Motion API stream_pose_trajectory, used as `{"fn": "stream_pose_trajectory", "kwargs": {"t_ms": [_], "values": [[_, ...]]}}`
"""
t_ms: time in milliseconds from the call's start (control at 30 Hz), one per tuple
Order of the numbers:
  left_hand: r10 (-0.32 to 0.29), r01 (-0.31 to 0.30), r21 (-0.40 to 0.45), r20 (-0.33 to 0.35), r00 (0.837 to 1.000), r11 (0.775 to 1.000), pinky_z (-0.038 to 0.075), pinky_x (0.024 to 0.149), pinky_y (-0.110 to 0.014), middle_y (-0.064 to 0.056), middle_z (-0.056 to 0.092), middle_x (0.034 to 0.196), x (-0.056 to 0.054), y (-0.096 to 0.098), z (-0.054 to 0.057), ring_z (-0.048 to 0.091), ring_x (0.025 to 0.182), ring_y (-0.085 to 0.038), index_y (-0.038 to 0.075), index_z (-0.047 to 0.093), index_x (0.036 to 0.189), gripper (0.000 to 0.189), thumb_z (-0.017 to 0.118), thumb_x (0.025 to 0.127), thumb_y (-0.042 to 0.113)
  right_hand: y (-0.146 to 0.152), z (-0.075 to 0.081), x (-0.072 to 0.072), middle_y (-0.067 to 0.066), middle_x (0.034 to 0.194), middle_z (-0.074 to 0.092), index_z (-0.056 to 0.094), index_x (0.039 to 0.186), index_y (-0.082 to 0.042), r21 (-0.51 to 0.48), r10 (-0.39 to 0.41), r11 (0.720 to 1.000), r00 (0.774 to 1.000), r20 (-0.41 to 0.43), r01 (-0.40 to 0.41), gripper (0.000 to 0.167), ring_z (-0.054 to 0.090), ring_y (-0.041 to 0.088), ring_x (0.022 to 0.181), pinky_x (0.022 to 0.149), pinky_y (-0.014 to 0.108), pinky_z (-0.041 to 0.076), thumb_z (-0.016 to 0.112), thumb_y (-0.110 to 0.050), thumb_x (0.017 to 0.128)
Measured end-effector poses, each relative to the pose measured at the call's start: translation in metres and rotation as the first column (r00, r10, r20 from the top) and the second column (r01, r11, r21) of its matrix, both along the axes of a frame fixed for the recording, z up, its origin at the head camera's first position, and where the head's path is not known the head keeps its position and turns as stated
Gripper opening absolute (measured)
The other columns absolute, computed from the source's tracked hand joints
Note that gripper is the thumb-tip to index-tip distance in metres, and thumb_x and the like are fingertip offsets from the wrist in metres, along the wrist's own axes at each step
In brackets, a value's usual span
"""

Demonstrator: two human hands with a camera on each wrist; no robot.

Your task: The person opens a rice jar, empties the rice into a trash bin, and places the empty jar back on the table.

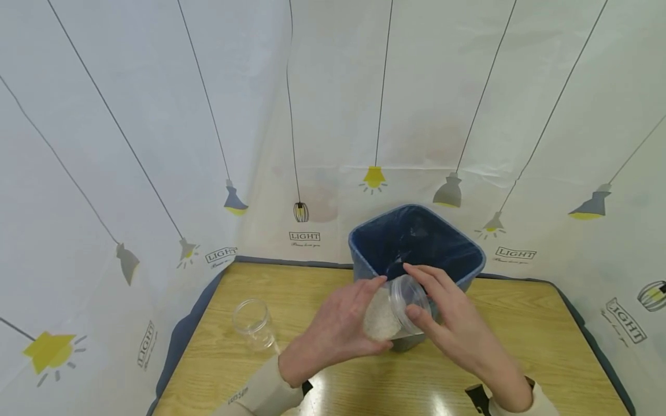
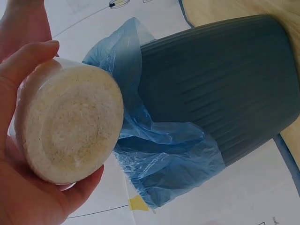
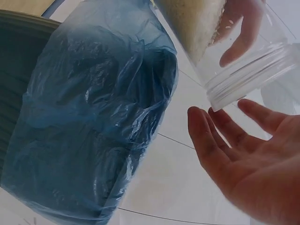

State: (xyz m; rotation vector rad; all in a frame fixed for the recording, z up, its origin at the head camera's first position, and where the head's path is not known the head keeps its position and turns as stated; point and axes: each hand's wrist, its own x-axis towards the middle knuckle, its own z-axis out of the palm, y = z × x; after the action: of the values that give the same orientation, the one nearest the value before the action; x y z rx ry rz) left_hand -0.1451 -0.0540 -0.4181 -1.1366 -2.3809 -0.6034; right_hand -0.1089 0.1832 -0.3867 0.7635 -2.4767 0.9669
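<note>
Gripping a clear jar (image 1: pixel 378 318), the left hand (image 1: pixel 338 323) holds it tilted; the right hand (image 1: pixel 458 323), fingers loosely spread, is at its mouth. From the jar, the bin (image 2: pixel 220 89) stands at 1 o'clock; only the head view shows a second clear jar (image 1: pixel 253 323), at 9 o'clock on the wooden table (image 1: pixel 312 289). The left wrist view alone gives the held jar's round base; the right wrist view, its threaded rim, loose rice (image 3: pixel 192 28) and crinkled, glossy blue bag (image 3: pixel 93 108).
</note>
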Motion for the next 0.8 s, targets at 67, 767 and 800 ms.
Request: {"fn": "stream_pose_trajectory", "kwargs": {"t_ms": [67,767,800], "values": [[0.011,-0.011,-0.001,-0.016,1.0,1.0,0.056,0.087,-0.034,-0.006,0.064,0.126,0.0,0.0,0.0,0.066,0.105,-0.019,0.006,0.043,0.15,0.111,0.096,0.063,0.05,-0.002,0.001,0.001,0.003,0.144,0.055,0.051,0.153,-0.019,0.035,-0.052,0.998,0.999,0.004,0.052,0.056,0.064,0.009,0.091,0.076,0.037,0.055,0.067,-0.032,0.101],[0.032,-0.035,-0.057,-0.048,0.998,0.998,0.057,0.086,-0.033,-0.004,0.064,0.126,-0.001,0.0,-0.005,0.066,0.103,-0.018,0.01,0.044,0.15,0.11,0.096,0.063,0.052,0.012,0.006,0.003,0.005,0.155,0.05,0.051,0.153,-0.017,0.068,0.146,0.987,0.989,0.014,-0.146,0.076,0.057,0.027,0.131,0.09,0.036,0.058,0.086,-0.019,0.085],[0.029,-0.031,-0.056,-0.043,0.999,0.998,0.057,0.086,-0.033,-0.004,0.064,0.127,-0.001,0.0,-0.005,0.066,0.104,-0.018,0.01,0.043,0.151,0.11,0.096,0.063,0.052,0.013,0.007,0.002,0.004,0.155,0.049,0.051,0.153,-0.017,0.064,0.163,0.984,0.987,0.011,-0.164,0.077,0.055,0.025,0.133,0.093,0.036,0.057,0.086,-0.017,0.085]]}}
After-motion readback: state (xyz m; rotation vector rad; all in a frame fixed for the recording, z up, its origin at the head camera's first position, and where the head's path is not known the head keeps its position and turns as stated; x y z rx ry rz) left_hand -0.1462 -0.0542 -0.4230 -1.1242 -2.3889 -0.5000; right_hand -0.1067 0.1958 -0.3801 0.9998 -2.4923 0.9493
